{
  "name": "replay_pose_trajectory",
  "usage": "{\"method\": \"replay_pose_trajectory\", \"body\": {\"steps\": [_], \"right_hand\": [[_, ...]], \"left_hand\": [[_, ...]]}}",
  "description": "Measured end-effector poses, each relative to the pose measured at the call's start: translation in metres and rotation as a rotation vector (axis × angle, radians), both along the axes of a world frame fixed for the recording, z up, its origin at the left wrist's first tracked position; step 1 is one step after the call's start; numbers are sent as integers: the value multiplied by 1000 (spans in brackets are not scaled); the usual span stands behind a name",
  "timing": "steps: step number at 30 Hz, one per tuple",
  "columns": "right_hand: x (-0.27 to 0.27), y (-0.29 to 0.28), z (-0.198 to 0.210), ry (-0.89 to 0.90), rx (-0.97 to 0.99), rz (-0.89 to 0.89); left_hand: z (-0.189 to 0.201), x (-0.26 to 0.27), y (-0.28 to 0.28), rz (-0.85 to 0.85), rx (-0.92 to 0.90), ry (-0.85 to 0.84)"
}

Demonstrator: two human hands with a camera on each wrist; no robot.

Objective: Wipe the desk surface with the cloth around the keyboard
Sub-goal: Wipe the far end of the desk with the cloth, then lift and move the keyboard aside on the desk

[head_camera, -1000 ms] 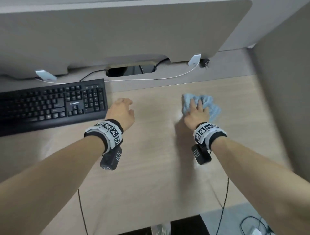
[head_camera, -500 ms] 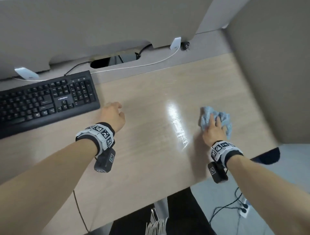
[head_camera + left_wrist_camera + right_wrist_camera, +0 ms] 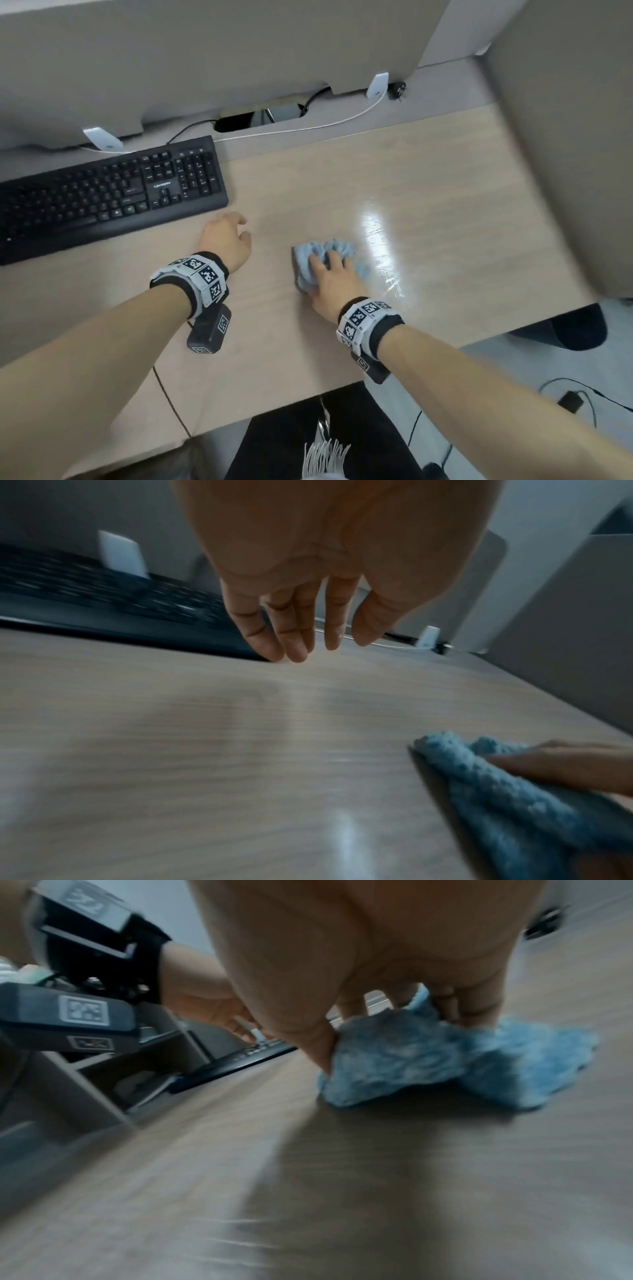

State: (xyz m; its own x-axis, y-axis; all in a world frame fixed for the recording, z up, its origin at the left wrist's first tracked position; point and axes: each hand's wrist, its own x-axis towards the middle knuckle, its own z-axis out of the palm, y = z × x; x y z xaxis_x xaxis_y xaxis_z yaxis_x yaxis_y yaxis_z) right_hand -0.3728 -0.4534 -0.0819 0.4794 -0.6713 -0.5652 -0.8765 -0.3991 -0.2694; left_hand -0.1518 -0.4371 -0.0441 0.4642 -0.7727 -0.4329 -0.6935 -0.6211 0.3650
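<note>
Head view: the desk, a pale wood-grain top, is bounded at the back and on the right by grey partition panels. A bright wet-looking streak crosses the top to the right of centre. A cable slot is cut into the grey strip at the back edge; a black lead and a white cable run at it, but what lies inside cannot be made out.

The black keyboard lies at the left rear of the desk, flat, slightly angled.

The right hand rests on top of the blue cloth, which lies bunched on the desk in front of centre, just left of the streak and well apart from the keyboard. The right wrist view shows the fingers spread and bent down onto the cloth, with the thumb tucked against its edge.

The left hand sits just beside the keyboard's near right corner. In the left wrist view its fingers hang straight and close together, holding nothing, the tips at or just above the desk.
</note>
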Motion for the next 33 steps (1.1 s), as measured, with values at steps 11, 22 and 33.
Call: {"method": "replay_pose_trajectory", "body": {"steps": [11,22,33], "right_hand": [[115,5,45,-161,96,211],[244,-70,57,-304,140,-298],[299,-102,20,-274,135,-568]], "left_hand": [[29,110,145,478,56,-68],[24,246,166,843,-42,-1],[5,348,137,1009,-79,30]]}}
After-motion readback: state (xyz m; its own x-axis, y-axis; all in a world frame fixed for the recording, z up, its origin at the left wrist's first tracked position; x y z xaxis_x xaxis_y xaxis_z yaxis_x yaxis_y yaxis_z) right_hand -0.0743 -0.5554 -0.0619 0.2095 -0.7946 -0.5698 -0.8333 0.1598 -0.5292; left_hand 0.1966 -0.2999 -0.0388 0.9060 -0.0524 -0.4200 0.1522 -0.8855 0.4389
